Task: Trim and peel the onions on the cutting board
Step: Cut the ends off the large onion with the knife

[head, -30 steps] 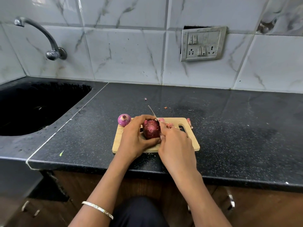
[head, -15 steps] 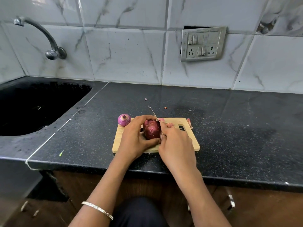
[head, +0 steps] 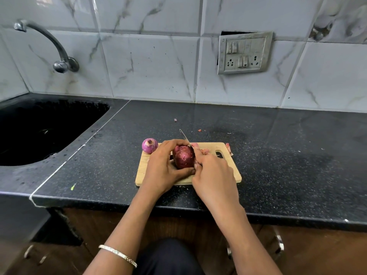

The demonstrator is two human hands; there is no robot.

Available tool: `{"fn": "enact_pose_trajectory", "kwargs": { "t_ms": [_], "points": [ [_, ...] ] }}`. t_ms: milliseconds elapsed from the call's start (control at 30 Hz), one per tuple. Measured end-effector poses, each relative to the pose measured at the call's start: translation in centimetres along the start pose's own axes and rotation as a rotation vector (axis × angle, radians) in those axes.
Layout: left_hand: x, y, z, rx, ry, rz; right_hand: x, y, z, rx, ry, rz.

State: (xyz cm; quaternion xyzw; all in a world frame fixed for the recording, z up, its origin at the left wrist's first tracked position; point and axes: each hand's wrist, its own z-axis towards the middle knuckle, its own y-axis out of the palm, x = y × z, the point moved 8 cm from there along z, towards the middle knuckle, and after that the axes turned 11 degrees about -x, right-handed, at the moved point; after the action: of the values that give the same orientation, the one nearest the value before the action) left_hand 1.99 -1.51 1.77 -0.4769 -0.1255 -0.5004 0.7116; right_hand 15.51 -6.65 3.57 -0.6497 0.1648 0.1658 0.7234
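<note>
A dark red onion (head: 183, 157) is held over the wooden cutting board (head: 231, 171), gripped by my left hand (head: 164, 167) with fingers over its top and thumb under it. My right hand (head: 213, 171) holds a small knife (head: 184, 137); its blade rises past the onion's far right side, the handle hidden in my fist. A second, lighter purple onion (head: 149, 145) sits at the board's far left corner. Pieces of pink peel (head: 204, 150) lie on the board behind my right hand.
The board lies on a black speckled counter (head: 278, 155). A dark sink (head: 39, 132) with a curved tap (head: 59, 62) is at the left. Small peel scraps (head: 199, 130) dot the counter behind the board. A switch plate (head: 244, 52) is on the tiled wall.
Hardly anything differs: both hands stay on the onion and knife, with only slight shifts of the fingers against the onion.
</note>
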Motion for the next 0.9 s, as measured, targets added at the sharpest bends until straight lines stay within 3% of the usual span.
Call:
{"fn": "enact_pose_trajectory", "kwargs": {
  "t_ms": [233, 500, 767, 900],
  "points": [
    [-0.1, 0.0, 0.0, -0.018, -0.005, 0.015, 2.4, -0.4, -4.5, -0.033, 0.018, 0.001],
    [0.0, -0.1, -0.1, -0.004, -0.010, -0.001, -0.1, 0.1, 0.1, 0.004, 0.008, -0.006],
    [-1.1, 0.0, -0.1, -0.024, -0.075, -0.044, 2.4, 0.1, -4.1, -0.041, 0.026, -0.012],
    [-1.2, -0.1, 0.0, -0.035, -0.123, -0.066, 1.3, 0.2, -2.0, -0.020, 0.027, -0.008]
  ]
}}
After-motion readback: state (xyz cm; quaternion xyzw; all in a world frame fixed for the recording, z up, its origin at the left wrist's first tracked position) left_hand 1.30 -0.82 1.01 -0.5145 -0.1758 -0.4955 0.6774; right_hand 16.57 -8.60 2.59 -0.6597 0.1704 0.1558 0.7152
